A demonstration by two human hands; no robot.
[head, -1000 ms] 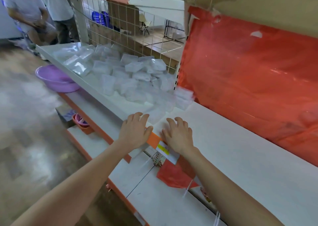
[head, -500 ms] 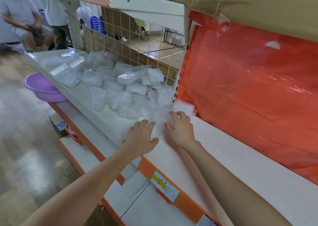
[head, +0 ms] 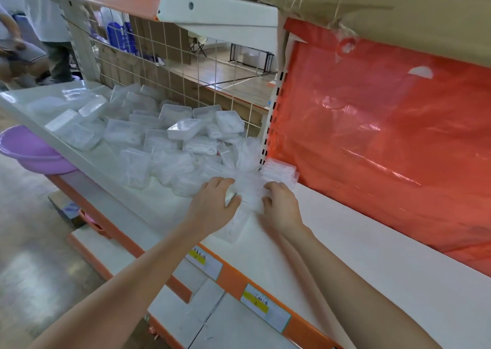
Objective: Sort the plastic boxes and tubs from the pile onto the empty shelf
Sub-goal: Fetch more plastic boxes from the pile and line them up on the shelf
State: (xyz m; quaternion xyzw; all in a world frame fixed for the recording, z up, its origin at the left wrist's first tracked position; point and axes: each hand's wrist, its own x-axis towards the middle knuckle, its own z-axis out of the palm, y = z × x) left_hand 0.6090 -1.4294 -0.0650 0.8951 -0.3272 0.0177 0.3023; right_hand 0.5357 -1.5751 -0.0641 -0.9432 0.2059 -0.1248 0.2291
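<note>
A pile of clear plastic boxes [head: 159, 133] covers the left section of the white shelf [head: 372, 245]. At the near right end of the pile lies a clear box [head: 249, 193]. My left hand [head: 215, 205] grips its left side with curled fingers. My right hand [head: 281, 205] holds its right side, fingers bent over the edge. A small stack of clear boxes [head: 280, 170] sits just behind, against the red plastic sheet [head: 385, 141]. Another clear box [head: 235, 227] lies under my left wrist.
The white shelf runs bare to the right below the red sheet. A wire grid [head: 186, 64] backs the pile. A purple basin [head: 29, 150] sits on the lower shelf at left. People [head: 29, 43] stand at the far left. A cardboard panel [head: 385, 11] hangs overhead.
Both hands moved forward from the shelf's front edge to the near end of the pile and closed on a clear box. The camera also moved closer.
</note>
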